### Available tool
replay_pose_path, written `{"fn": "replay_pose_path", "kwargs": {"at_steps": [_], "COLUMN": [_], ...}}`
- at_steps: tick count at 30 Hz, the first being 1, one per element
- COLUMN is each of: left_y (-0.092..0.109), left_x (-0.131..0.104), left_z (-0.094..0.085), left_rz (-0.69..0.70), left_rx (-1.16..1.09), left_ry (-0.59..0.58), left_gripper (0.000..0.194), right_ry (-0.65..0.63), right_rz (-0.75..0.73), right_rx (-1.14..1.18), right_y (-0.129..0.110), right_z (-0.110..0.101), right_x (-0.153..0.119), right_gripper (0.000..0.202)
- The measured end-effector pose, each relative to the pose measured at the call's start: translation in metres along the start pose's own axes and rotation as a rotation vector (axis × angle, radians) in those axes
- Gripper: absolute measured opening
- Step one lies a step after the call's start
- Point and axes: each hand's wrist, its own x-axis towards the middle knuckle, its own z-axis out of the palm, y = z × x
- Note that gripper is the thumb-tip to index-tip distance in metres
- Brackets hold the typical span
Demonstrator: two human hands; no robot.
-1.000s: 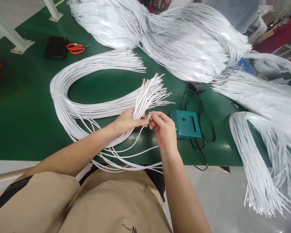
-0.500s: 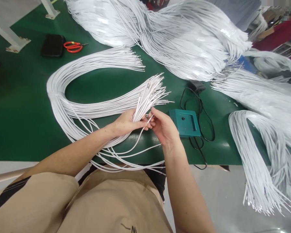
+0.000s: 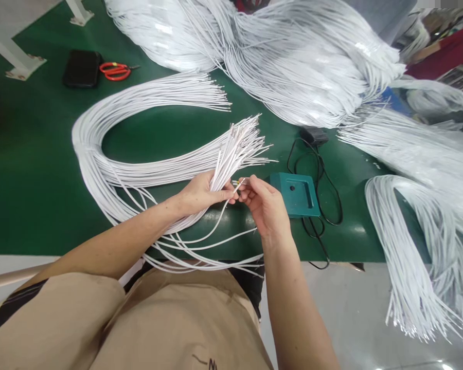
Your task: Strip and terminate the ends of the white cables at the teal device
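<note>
My left hand (image 3: 202, 194) is closed round a bunch of white cables (image 3: 231, 154), whose ends fan out beyond the fingers. Between its thumb and fingertips one cable end sticks out toward the right. My right hand (image 3: 265, 201) is pinched on a small piece with a bit of yellow at its tip, close beside that cable end; the piece is too small to name. Behind the hands a large curved bundle of white cables (image 3: 87, 131) lies on the green table (image 3: 27, 190). Several loose cables (image 3: 200, 262) hang over the front edge below my left hand.
A teal tray-like device (image 3: 299, 205) sits right of my right hand, with a black cord (image 3: 340, 205) around it. Red-handled scissors (image 3: 116, 71) and a black box (image 3: 82, 69) lie at the back left. Large cable heaps (image 3: 293, 61) fill the back; another bundle (image 3: 401, 246) hangs at right.
My right hand has moved slightly right, away from my left fingertips, and a small piece with yellow now shows at its fingers. My left hand keeps its hold on the cables.
</note>
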Motion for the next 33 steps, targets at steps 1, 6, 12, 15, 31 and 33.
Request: {"fn": "replay_pose_path", "kwargs": {"at_steps": [1,6,12,15,31,33], "left_y": [-0.001,0.000,0.002,-0.001,-0.012,-0.013], "left_x": [0.000,-0.001,-0.001,0.002,0.012,0.013], "left_z": [0.000,0.003,-0.001,-0.004,-0.001,0.000], "left_rz": [0.004,-0.027,-0.093,-0.125,-0.162,-0.155], "left_rx": [0.010,-0.125,-0.274,-0.292,0.063,0.136], "left_ry": [0.000,0.040,-0.048,-0.067,0.119,0.142], "left_gripper": [0.016,0.024,0.058,0.050,0.044,0.043], "right_ry": [0.012,0.091,0.200,0.172,-0.169,-0.175], "right_rz": [-0.025,-0.187,-0.702,-0.912,-0.589,-0.616], "right_rx": [-0.043,-0.352,-1.032,-1.332,-1.775,-1.769], "right_y": [-0.001,-0.001,0.019,0.026,-0.022,-0.021], "right_z": [0.000,0.001,0.002,0.001,-0.036,-0.037], "right_x": [0.000,-0.001,0.002,0.004,0.025,0.025], "right_gripper": [0.023,0.018,0.018,0.024,0.005,0.006]}}
